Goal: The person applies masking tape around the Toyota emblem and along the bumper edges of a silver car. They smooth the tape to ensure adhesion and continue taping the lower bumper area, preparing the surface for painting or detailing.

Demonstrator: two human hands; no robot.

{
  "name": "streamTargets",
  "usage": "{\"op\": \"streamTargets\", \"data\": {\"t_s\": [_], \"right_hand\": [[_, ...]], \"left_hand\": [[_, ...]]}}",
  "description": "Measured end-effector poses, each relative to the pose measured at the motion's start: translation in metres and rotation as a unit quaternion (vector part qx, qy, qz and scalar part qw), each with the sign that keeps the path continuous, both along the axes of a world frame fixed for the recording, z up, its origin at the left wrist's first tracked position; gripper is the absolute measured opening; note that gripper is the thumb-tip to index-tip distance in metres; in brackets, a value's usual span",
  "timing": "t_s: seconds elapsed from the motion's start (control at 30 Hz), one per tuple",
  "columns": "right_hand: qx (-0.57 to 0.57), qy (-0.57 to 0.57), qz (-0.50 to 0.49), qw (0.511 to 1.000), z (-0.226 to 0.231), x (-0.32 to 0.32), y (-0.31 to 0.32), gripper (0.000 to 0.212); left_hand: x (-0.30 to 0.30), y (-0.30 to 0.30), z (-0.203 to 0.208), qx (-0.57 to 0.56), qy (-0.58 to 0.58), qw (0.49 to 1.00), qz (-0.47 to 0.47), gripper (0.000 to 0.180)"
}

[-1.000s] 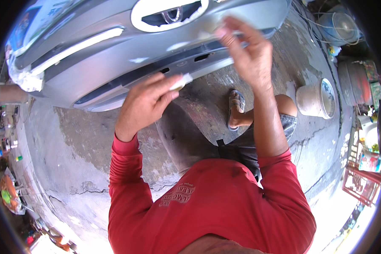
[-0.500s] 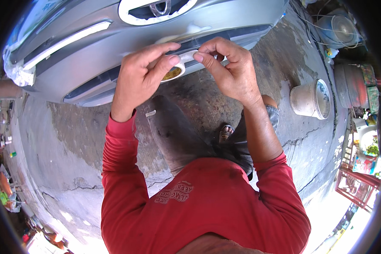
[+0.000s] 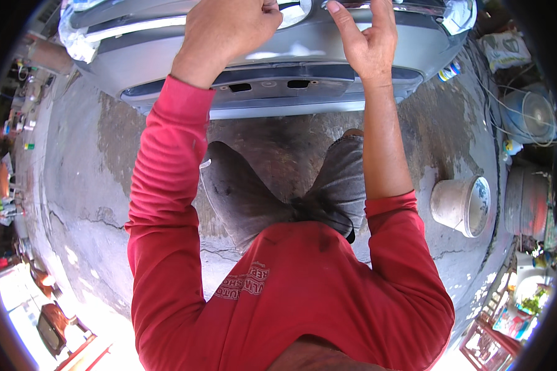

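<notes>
A grey car bumper point(image 3: 148, 55) fills the top of the view. Its upper trim carries a white masked strip point(image 3: 139, 26), and white masking shows on a ring-shaped emblem surround point(image 3: 298, 11) at the top middle. My left hand point(image 3: 229, 34) is closed beside that ring, its fingers curled and partly hidden; whatever is in them does not show. To the right of the ring, my right hand point(image 3: 372, 46) has its thumb stretched away from the fingers, close to the trim. The top edge of the picture cuts off its fingertips. The tape roll is out of sight.
A whitish bucket point(image 3: 452, 204) stands on the cracked concrete floor point(image 3: 86, 179) at the right. Beyond it are a blue container point(image 3: 526, 114) with loose cable, a white sack point(image 3: 504, 51) and a stained drum point(image 3: 526, 201). My bent knees are below the bumper.
Both hands have moved up and forward from below the bumper to the emblem surround. The tape roll seen in my left hand no longer shows. My right hand's pinch on the tape end has opened.
</notes>
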State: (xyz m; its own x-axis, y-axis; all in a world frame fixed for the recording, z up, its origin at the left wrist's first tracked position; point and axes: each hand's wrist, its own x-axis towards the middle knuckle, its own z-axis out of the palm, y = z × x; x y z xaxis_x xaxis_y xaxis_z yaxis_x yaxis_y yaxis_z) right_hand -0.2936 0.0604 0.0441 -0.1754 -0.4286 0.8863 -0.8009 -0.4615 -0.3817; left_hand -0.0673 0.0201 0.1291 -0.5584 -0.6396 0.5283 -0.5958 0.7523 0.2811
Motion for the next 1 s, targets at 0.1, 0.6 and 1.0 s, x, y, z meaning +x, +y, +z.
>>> {"op": "streamTargets", "data": {"t_s": [0.1, 0.6, 1.0], "right_hand": [[0.044, 0.002, 0.038, 0.998, 0.000, -0.005, -0.018, 0.089], [0.024, 0.071, -0.001, 0.997, -0.021, -0.005, -0.033, 0.097], [0.002, 0.093, -0.066, 0.993, -0.027, 0.004, -0.045, 0.094]], "left_hand": [[-0.010, -0.007, 0.006, 0.025, -0.021, 0.999, 0.034, 0.018], [-0.036, -0.010, 0.017, -0.011, -0.101, 0.993, 0.054, 0.018], [-0.036, -0.015, 0.022, -0.014, -0.098, 0.995, 0.028, 0.019]]}}
